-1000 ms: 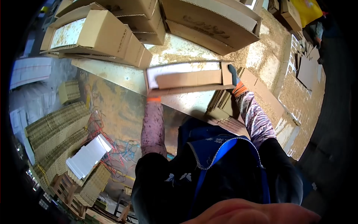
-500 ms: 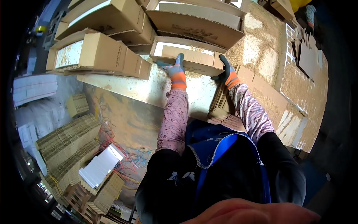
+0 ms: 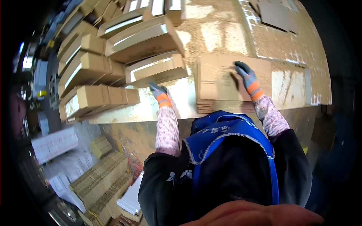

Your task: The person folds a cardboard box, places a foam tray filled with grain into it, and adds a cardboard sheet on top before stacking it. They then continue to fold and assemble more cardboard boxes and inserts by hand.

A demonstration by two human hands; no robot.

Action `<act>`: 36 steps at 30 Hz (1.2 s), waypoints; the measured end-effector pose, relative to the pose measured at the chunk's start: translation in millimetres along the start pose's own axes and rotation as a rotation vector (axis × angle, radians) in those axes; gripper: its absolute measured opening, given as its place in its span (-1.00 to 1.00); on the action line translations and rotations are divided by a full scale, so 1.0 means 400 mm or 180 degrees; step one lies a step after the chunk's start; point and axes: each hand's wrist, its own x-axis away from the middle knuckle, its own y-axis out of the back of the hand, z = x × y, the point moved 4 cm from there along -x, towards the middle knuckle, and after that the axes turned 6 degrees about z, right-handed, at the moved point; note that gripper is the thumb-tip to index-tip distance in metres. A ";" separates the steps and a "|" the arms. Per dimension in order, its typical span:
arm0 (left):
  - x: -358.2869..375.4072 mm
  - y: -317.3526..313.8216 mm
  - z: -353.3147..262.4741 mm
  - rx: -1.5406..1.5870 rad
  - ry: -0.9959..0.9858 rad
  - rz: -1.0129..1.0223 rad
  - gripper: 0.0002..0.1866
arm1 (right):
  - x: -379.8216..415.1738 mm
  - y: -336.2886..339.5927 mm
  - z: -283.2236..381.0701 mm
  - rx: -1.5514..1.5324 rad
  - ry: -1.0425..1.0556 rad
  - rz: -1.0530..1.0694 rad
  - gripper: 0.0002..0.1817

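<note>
My left hand (image 3: 160, 94), in a grey glove with an orange cuff, is beside the lower edge of the nearest open cardboard box (image 3: 158, 69); its fingers are bunched and partly hidden from view. Over the right part of a stack of flat brown cardboard (image 3: 217, 81) is my right hand (image 3: 247, 79), gloved the same way, fingers apart and holding nothing, with its shadow on the top sheet. The nearest box stands tilted in view and has a white inner surface showing.
Rows of open boxes (image 3: 141, 43) fill the table's left and back. A dusty board (image 3: 290, 49) lies at right, with a grey sheet (image 3: 273, 15) on it. Cardboard bundles (image 3: 100, 169) and white stacks (image 3: 54, 145) are at lower left.
Both hands have come away from the box they were at. My right hand is now over the flat cardboard stack. The view has turned to the right.
</note>
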 end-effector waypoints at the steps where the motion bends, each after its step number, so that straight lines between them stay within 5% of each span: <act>1: 0.007 0.012 0.066 -0.0549 0.0052 0.0593 -0.50 | 0.078 0.073 -0.048 -0.0036 -0.0381 -0.0617 -0.55; 2: 0.013 0.021 0.131 -0.1085 0.0082 0.1173 -0.47 | 0.159 0.134 -0.096 -0.0083 -0.0740 -0.1221 -0.55; 4: 0.168 -0.054 0.210 -0.1697 -0.0988 0.1990 -0.34 | 0.308 0.216 -0.161 0.0778 -0.0942 -0.1714 -0.47; 6: 0.294 -0.105 0.205 -0.4128 -0.1108 0.2358 -0.17 | 0.397 0.194 -0.220 0.0216 -0.1219 -0.1631 -0.32; 8: 0.355 -0.131 0.227 -0.5051 -0.1335 0.2099 -0.11 | 0.446 0.152 -0.171 -0.1155 -0.1869 -0.0682 -0.08; 9: 0.376 -0.147 0.229 -0.5932 -0.1556 0.1744 -0.05 | 0.463 0.146 -0.241 -0.0160 -0.1601 -0.0764 -0.10; 10: 0.393 -0.158 0.212 -0.5939 -0.1598 0.1746 -0.05 | 0.480 0.133 -0.308 0.0832 -0.1323 -0.0827 -0.11; 11: 0.405 -0.162 0.185 -0.6168 -0.1531 0.1924 -0.02 | 0.484 0.172 -0.273 0.0815 -0.1311 -0.0850 -0.11; 13: 0.452 -0.191 0.092 -0.6327 -0.1631 0.2122 -0.03 | 0.458 0.283 -0.113 -0.0349 -0.1539 -0.0516 -0.26; 14: 0.511 -0.218 0.023 -0.6468 -0.1932 0.1888 -0.11 | 0.448 0.328 -0.071 -0.0899 -0.0962 -0.1050 -0.47; 16: 0.583 -0.272 -0.078 -0.5840 -0.2191 0.2225 -0.27 | 0.423 0.421 -0.017 -0.1108 -0.1034 -0.1396 -0.64; 20: 0.573 -0.323 -0.092 -0.5834 -0.3037 0.2146 -0.48 | 0.328 0.456 -0.037 -0.1714 -0.0309 -0.2184 -0.84; 23: 0.550 -0.335 -0.071 -0.4418 -0.2114 0.3204 -0.43 | 0.273 0.403 -0.033 -0.3170 0.0370 -0.1913 -0.75; 24: 0.555 -0.345 -0.074 -0.4420 -0.2132 0.3188 -0.43 | 0.267 0.399 -0.041 -0.2303 0.0172 -0.1846 -0.78; 26: 0.550 -0.347 -0.092 -0.5609 -0.2038 0.1938 -0.44 | 0.267 0.405 -0.048 -0.2276 0.0089 -0.1212 -0.70; 27: 0.580 -0.362 -0.102 -0.5994 -0.2717 0.1582 -0.44 | 0.271 0.422 -0.018 -0.2279 0.0098 -0.1197 -0.70; 30: 0.678 -0.414 -0.125 -0.6867 -0.2992 0.1156 -0.45 | 0.256 0.445 0.075 -0.2003 0.0692 -0.0683 -0.52; 32: 0.677 -0.445 -0.091 -0.7181 -0.2684 0.1221 -0.36 | 0.226 0.417 0.095 -0.2158 0.0785 -0.0161 -0.42; 34: 0.630 -0.453 -0.008 -0.7958 -0.2347 0.2230 -0.38 | 0.212 0.380 0.108 -0.2213 0.0418 -0.0005 -0.23; 36: 0.621 -0.485 -0.006 -0.7951 -0.2195 0.2393 -0.39 | 0.180 0.399 0.110 -0.0973 0.1122 -0.1030 -0.05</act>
